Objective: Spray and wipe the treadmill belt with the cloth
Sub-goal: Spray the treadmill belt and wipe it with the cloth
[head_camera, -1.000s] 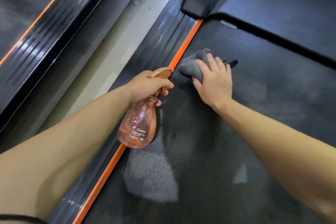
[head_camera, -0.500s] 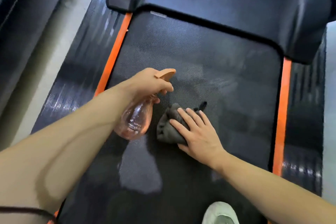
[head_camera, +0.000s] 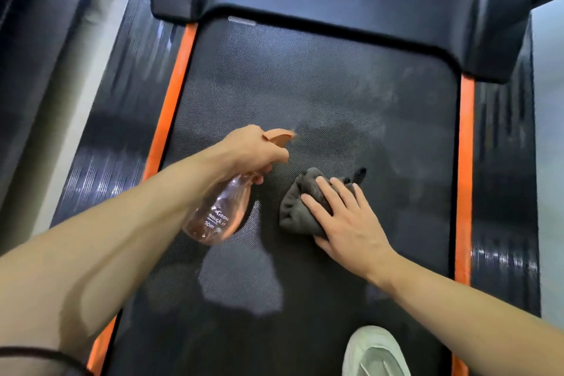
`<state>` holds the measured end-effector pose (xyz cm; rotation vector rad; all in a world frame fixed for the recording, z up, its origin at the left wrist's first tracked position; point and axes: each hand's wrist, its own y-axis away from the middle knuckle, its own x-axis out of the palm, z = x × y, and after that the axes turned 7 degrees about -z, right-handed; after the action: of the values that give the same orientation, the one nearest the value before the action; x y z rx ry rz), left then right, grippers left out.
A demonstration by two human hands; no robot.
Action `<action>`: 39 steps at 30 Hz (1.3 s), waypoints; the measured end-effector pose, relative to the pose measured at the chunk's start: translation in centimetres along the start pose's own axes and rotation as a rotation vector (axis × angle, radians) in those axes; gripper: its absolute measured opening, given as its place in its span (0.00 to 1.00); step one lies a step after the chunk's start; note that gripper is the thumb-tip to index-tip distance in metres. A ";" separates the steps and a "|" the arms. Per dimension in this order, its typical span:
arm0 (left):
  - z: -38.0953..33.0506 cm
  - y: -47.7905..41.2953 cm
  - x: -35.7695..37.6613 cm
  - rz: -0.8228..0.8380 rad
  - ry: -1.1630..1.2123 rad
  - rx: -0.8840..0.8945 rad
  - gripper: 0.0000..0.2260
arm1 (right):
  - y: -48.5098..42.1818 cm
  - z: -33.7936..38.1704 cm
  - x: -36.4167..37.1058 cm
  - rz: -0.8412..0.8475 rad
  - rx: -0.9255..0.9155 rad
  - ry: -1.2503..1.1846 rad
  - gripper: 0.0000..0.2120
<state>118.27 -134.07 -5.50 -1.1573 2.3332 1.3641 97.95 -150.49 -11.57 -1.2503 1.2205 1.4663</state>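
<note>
The cloth [head_camera: 300, 207] has slid from the belt's [head_camera: 320, 85] left edge to its middle under the flat right hand [head_camera: 345, 223]; the left hand [head_camera: 253, 149], clamped on the spray bottle [head_camera: 218, 214], mists ahead, so wiping continues rightward.

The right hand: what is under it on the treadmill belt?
Under the right hand lies a crumpled grey cloth, pressed on the black belt. The cloth's part beneath the palm is hidden.
</note>
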 end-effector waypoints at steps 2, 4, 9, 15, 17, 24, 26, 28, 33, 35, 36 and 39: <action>1.1 0.2 -0.5 -0.010 -0.005 -0.033 0.09 | -0.1 -0.1 0.1 -0.006 -0.107 0.032 0.38; 2.1 0.4 -1.2 0.000 0.003 -0.042 0.09 | -0.4 0.0 0.1 0.002 -0.229 0.055 0.37; 4.6 1.4 -3.4 0.104 -0.079 -0.051 0.21 | -0.8 2.3 1.1 -0.028 -0.419 0.039 0.35; 6.6 1.1 -5.4 0.068 0.113 -0.021 0.28 | -4.9 -0.1 1.9 -0.108 -0.418 -0.017 0.39; 6.6 1.2 -6.0 0.085 0.164 -0.014 0.26 | -9.0 -3.2 1.7 -0.203 -0.150 -0.067 0.36; 7.2 1.2 -6.9 0.020 0.357 -0.034 0.27 | -17.0 -4.5 -1.2 -0.278 0.377 -0.102 0.31; 6.9 1.2 -7.0 0.023 0.402 -0.042 0.26 | -12.8 0.2 -0.1 -0.262 0.104 -0.110 0.34; 6.5 1.1 -7.0 0.028 0.410 -0.037 0.19 | -8.3 4.6 1.1 -0.167 -0.190 -0.155 0.39; 6.0 0.8 -7.1 0.015 0.435 -0.073 0.20 | -11.6 0.7 1.6 -0.162 -0.301 -0.105 0.37; 6.1 0.8 -6.9 0.021 0.453 -0.082 0.18 | -15.6 -3.2 0.5 -0.214 0.036 -0.083 0.34; 6.0 0.9 -6.8 0.035 0.470 -0.076 0.17 | -17.0 -4.7 -0.2 -0.217 0.196 -0.105 0.32; 5.7 0.9 -6.2 0.060 0.475 -0.051 0.18 | -16.9 -5.4 -0.6 -0.248 0.376 -0.147 0.31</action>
<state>120.70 -126.01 -4.84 -1.5851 2.6762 1.2836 115.41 -152.80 -13.68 -0.9803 1.1333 1.0698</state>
